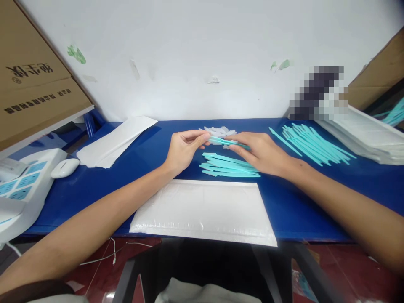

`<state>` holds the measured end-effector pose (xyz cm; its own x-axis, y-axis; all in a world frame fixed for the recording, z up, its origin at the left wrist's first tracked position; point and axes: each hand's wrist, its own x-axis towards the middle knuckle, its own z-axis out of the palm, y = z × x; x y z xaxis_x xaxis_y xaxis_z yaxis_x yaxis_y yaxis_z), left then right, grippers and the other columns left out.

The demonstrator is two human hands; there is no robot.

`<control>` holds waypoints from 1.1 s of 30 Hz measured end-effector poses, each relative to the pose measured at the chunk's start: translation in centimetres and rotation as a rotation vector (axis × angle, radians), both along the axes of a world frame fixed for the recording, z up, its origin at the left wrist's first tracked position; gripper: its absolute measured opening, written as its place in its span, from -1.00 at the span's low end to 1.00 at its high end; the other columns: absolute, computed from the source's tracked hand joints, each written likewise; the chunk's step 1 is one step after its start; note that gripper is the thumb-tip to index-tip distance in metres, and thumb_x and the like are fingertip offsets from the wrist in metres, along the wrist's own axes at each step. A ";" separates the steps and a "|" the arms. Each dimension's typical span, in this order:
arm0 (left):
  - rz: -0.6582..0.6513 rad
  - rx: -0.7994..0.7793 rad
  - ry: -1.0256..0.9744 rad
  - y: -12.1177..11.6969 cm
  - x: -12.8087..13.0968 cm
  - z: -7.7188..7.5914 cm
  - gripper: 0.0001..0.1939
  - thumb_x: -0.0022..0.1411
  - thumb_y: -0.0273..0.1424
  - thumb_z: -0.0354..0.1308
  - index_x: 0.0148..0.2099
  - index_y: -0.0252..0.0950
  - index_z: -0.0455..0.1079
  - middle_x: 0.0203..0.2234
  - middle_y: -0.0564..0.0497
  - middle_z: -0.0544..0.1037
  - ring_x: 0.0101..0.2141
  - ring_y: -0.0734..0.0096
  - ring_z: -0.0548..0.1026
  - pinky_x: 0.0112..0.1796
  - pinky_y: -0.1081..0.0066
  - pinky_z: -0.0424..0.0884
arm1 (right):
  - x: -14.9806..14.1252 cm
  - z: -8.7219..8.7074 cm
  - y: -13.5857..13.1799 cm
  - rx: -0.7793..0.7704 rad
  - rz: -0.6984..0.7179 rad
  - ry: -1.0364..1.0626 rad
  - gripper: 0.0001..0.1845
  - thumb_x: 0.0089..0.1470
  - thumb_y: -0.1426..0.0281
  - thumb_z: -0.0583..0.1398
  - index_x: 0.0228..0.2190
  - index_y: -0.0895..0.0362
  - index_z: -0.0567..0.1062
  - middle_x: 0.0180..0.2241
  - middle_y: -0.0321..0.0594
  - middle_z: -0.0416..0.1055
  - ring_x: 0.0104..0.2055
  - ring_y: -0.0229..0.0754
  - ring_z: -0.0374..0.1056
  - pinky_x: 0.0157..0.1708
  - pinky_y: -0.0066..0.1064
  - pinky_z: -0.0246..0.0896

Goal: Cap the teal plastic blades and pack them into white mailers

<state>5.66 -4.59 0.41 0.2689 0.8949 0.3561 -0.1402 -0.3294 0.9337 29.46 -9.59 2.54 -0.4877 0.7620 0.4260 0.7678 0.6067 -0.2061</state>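
Left hand (183, 152) and right hand (264, 154) finger-pinch teal stick (224, 142) beyond envelope (205, 210) — likely light, stiffish, slick; best gripped near ends.

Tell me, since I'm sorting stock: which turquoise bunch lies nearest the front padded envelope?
The small bunch, just beyond that envelope's far edge. The fanned bunch lies farther right, past the right hand; another bunch is at the picture's right edge.

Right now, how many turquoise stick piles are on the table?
2: the middle pile, beyond the padded envelope; the right pile, past the right hand. More sticks show at the far right edge; others may be hidden.
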 end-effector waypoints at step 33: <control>-0.033 0.120 0.382 2.0 -1.9 1.1 -0.42 0.26 -0.02 0.22 -0.56 -0.25 0.07 -0.63 0.13 0.08 -0.56 0.51 0.04 -0.49 0.39 -0.01 | 1.0 0.2 0.9 -0.050 -0.032 -0.193 -0.54 0.42 0.24 -0.08 -0.19 0.16 0.56 -0.24 -0.03 0.50 -0.26 -0.06 0.41 -0.28 -0.26 0.21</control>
<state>3.74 -2.58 1.55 0.4299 0.8418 0.3264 0.1974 -0.4404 0.8759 30.45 -8.70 2.71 -0.5316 0.7965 0.2879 0.8148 0.5738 -0.0829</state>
